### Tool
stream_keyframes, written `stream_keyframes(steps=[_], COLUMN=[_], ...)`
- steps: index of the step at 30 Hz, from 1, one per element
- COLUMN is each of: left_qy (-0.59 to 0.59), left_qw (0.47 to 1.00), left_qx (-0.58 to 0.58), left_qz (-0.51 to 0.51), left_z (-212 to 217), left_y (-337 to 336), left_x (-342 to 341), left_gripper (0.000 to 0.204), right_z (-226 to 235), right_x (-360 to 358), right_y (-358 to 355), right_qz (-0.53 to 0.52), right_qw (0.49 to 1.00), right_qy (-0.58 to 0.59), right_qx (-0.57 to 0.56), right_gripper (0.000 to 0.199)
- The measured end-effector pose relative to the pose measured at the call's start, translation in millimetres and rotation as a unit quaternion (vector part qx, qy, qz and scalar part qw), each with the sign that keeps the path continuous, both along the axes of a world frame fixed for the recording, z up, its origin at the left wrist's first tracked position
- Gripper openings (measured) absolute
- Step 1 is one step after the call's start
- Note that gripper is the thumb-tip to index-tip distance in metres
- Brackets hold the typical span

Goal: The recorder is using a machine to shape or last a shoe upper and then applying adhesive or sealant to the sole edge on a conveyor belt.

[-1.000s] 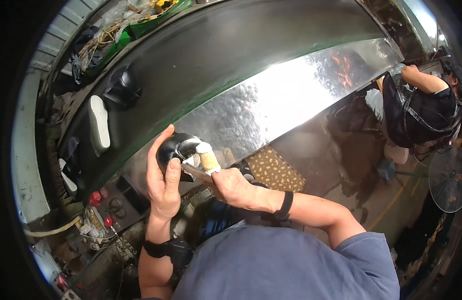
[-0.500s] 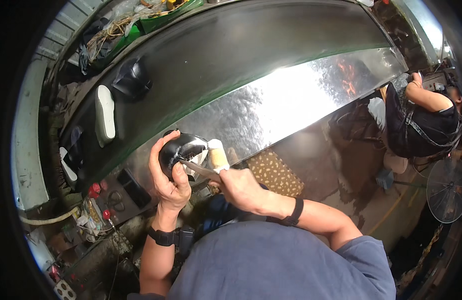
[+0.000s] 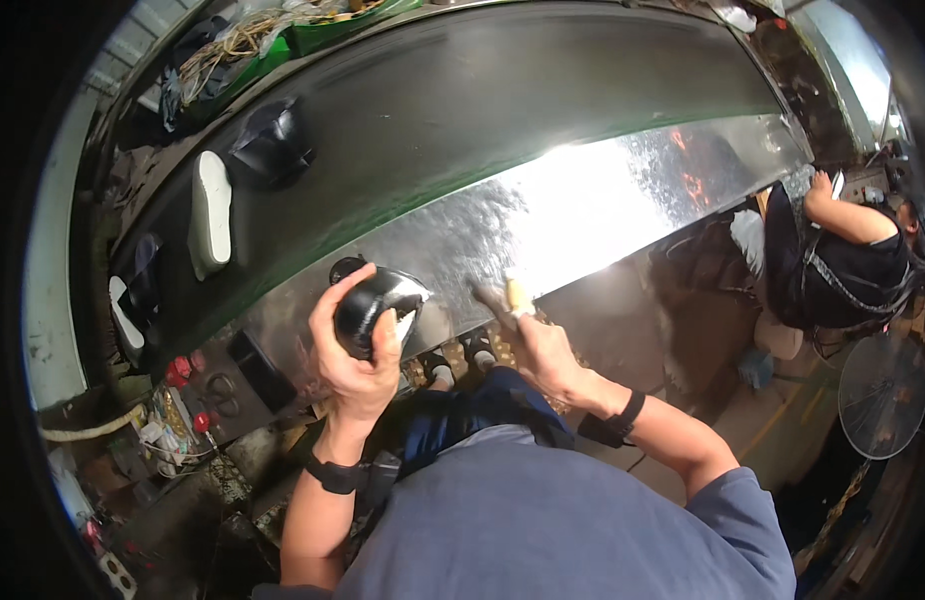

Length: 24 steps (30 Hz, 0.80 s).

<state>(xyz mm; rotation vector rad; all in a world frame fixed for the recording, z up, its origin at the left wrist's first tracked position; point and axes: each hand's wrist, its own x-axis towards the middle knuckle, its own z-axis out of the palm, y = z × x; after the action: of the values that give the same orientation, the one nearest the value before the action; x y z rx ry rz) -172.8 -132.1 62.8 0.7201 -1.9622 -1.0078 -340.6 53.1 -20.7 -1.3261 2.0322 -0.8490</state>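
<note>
My left hand [image 3: 358,375] is wrapped round a glossy black shoe upper [image 3: 361,318], held above the near metal strip of the bench, its pale lining showing at the right. To the right and apart from the shoe, my right hand [image 3: 548,360] is closed round a tool [image 3: 520,297] with a pale yellow piece and a greyish metal part. Motion blurs the tool, and its exact kind is unclear.
A long dark bench [image 3: 443,90] with a shiny metal strip [image 3: 583,210] spans the view. White soles [image 3: 212,210] and black shoe pieces [image 3: 273,145] lie at its left. A person [image 3: 843,250] sits at the right beside a round fan [image 3: 885,395].
My right hand has drawn the tool away from the shoe, to the right. The left hand still grips the shoe upper, turned slightly and shifted a little right.
</note>
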Motion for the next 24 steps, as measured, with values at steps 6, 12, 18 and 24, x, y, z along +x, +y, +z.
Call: stream_keyframes(steps=[6, 12, 18, 24], left_qy=[-0.012, 0.219, 0.201, 0.259], left_qw=[0.999, 0.913, 0.846, 0.791], left_qx=[-0.028, 0.179, 0.12, 0.062], left_qz=[0.029, 0.294, 0.48, 0.551], left_z=[10.7, 63.7, 85.1, 87.2], left_y=[-6.0, 52.6, 108.9, 121.1], left_x=[45.2, 191.2, 276.8, 304.7], left_gripper=[0.042, 0.056, 0.047, 0.044], right_z=[10.2, 39.6, 29.0, -37.0], right_x=[9.6, 94.8, 291.7, 391.3], right_y=[-67.2, -170.9, -287.9, -330.0], right_qz=[0.007, 0.229, 0.423, 0.398], right_qw=[0.999, 0.971, 0.898, 0.91], right_qy=[0.042, -0.03, -0.077, -0.116], right_qx=[0.033, 0.061, 0.093, 0.016], right_gripper=[0.017, 0.041, 0.069, 0.072])
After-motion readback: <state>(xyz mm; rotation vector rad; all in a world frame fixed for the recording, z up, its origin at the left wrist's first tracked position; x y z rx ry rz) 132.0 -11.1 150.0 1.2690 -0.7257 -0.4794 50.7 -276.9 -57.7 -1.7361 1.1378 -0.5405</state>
